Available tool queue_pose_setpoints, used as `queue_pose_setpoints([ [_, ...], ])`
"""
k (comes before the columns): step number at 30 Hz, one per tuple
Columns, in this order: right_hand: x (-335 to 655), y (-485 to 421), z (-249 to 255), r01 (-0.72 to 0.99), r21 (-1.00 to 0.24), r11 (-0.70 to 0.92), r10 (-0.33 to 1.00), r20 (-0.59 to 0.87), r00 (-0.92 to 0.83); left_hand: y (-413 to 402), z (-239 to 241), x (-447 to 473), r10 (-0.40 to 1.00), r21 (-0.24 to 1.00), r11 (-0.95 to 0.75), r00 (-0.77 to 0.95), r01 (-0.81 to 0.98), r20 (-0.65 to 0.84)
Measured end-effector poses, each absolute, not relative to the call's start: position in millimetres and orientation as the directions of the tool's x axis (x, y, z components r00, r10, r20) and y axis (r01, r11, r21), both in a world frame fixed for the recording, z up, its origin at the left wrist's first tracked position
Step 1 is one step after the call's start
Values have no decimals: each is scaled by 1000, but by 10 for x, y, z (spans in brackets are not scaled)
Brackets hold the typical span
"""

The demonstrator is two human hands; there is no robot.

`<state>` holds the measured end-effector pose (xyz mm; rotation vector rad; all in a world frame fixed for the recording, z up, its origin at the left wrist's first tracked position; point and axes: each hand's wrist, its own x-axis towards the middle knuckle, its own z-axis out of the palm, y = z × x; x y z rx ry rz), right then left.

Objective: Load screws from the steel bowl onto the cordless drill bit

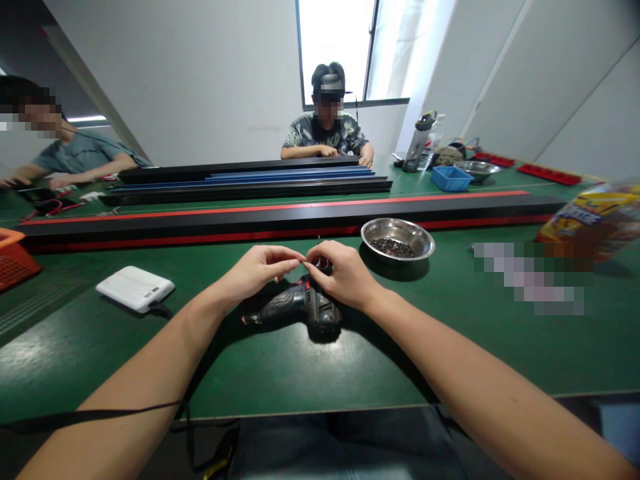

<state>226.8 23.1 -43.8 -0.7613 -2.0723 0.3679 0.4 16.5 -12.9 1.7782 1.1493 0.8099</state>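
Observation:
My left hand (260, 272) and my right hand (345, 272) meet fingertip to fingertip, both pinched. Whatever lies between the fingers is too small to make out. Just below them a black cordless drill (320, 317) rests on its side on the green table (390, 360). Its handle points left and its front end points away from me, partly hidden behind my right hand. To the right of that hand stands a steel bowl (425, 245) with many small dark screws (393, 248) in it.
A long black and red bar (250, 221) lies across the table beyond my hands. Further back are black and blue profiles (290, 175), a blue tray (451, 179) and two people. A white power bank (135, 288) and an orange basket (15, 260) are left; a snack bag (590, 223) is right.

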Motion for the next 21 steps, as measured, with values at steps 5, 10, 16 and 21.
queue_pose_setpoints([
  [5,2271,236,-434,394,-506,767,641,628,-441,179,-144,1,927,899,-216,369,381,66],
  [10,2274,239,-432,393,-495,775,632,633,-448,188,-155,0,927,900,-216,368,378,68],
  [16,2268,259,-449,395,-520,757,653,625,-428,180,-152,-8,924,900,-219,377,377,67],
  [21,2254,271,-456,377,-570,730,684,609,-402,179,-152,-3,924,896,-223,377,385,68],
])
